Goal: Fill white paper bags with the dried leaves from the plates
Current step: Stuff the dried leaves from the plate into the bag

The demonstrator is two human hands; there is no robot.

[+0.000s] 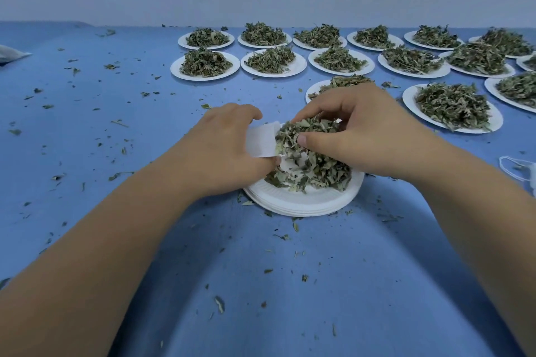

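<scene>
Pinching dried leaves (310, 153), right fingers (324, 104) sit beside paper bag (261, 139).

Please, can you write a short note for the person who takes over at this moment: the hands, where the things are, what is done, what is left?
Left hand holds the white paper bag over the left edge of the near plate.
Right hand grips a bunch of dried leaves right beside the bag.
Done: no filled bag clearly in view.
Left: the rest of this pile, then the many full plates behind.
</scene>
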